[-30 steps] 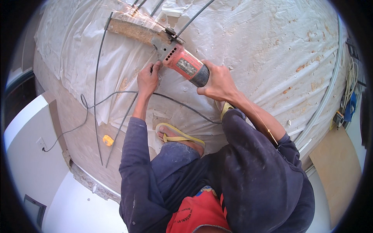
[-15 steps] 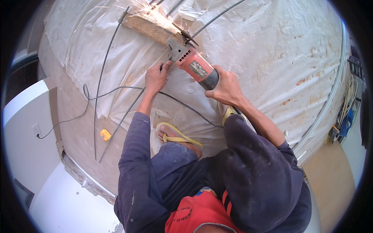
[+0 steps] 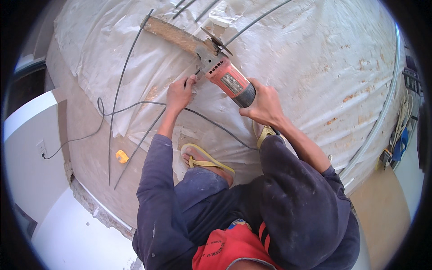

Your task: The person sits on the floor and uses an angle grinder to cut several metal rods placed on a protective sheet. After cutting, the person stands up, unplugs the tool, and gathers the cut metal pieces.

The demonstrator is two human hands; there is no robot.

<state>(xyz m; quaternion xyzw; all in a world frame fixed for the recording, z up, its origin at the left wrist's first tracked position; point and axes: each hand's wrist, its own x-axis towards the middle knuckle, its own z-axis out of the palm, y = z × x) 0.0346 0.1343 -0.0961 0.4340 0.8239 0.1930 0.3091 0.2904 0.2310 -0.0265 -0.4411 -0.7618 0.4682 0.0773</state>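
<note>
While the right hand (image 3: 263,101) wraps firmly round the dark rear end of the grinder (image 3: 229,80), the left hand (image 3: 180,93) curls its fingers about a slim dark piece (image 3: 197,72) beside the tool's head; whether the two join, I cannot tell. The grinder is over the plastic sheet (image 3: 315,81), well in from its left edge, its disc (image 3: 216,40) by a wooden block (image 3: 173,33) and near a grey rod (image 3: 258,21). Good handling likely calls for firm grips, steady pressure and the cord (image 3: 216,123) kept off the disc. I can make out no container.
</note>
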